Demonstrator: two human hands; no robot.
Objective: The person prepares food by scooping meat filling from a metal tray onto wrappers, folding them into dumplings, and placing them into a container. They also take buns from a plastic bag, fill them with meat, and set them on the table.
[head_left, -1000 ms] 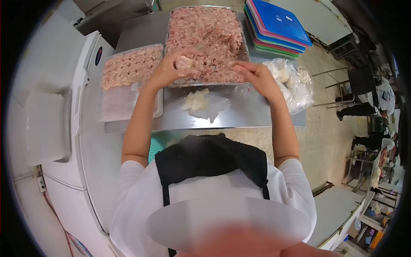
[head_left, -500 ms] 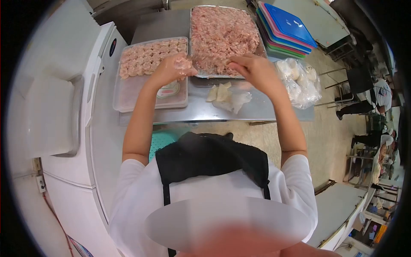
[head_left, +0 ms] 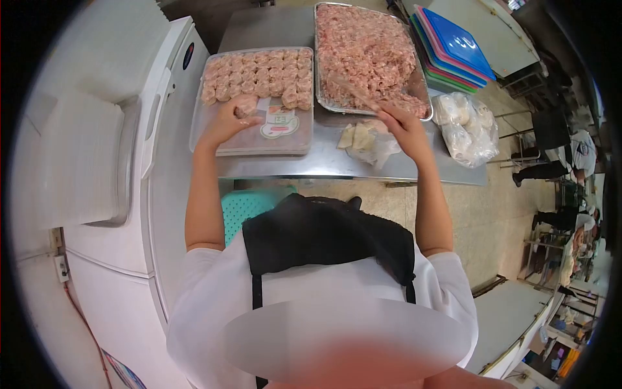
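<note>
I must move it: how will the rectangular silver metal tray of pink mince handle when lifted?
The silver tray is probably heavy, since pink mince covers most of it. It may dip unevenly: its right side is barer. Clumped mince should barely slosh.

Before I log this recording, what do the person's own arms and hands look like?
The left hand and right hand are gloveless, the forearms bare. Short white sleeves end near the elbows; a black apron is worn over the shirt.

On the table (head_left: 259, 29), the meat tray (head_left: 418, 83) sits between the container (head_left: 291, 144) and lids (head_left: 456, 43).
</note>
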